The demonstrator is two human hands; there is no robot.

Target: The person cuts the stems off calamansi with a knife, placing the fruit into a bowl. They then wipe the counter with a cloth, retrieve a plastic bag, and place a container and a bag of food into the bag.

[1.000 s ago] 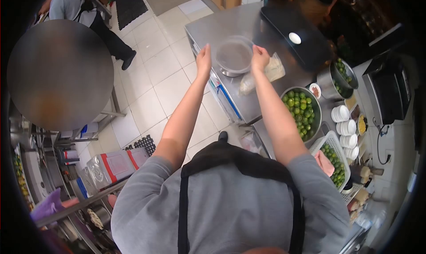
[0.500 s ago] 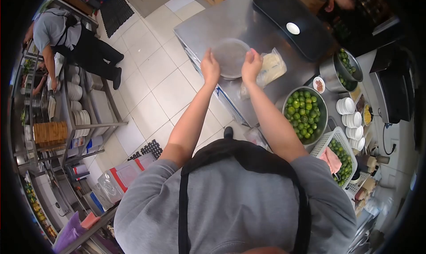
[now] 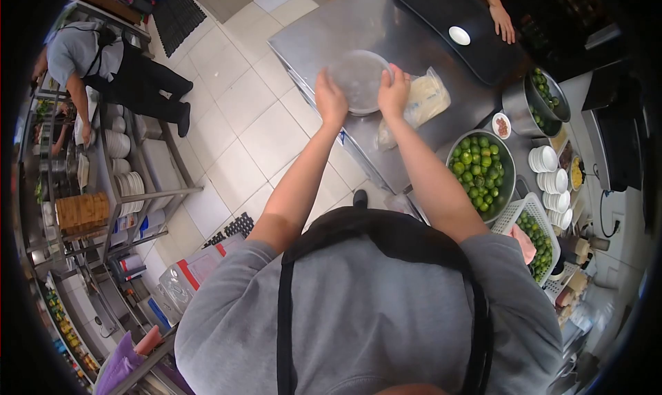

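Over the steel table's near edge, a round, shallow, greyish see-through container (image 3: 360, 84) is held between both hands, slightly blurred. My left hand (image 3: 331, 102) grips its left side with the fingers along the rim. On the opposite side, my right hand (image 3: 394, 95) is closed around the rim, thumb near the edge. Close beside my right hand lies a clear plastic bag (image 3: 429, 97) of pale yellowish contents, flat on the steel table (image 3: 310, 40).
A steel bowl of green limes (image 3: 477, 167) and a white basket of limes (image 3: 534, 240) stand at right. Beyond are stacked white dishes (image 3: 543, 159). A black tray (image 3: 441, 22) bears a white dish (image 3: 459, 35), near another person's hand (image 3: 502, 24). A co-worker (image 3: 96, 57) stands at left shelving.
The container stays in both hands, its tilt slightly changed. At the upper right, the other person's hand has come to the black tray's edge. The view has shifted a little.
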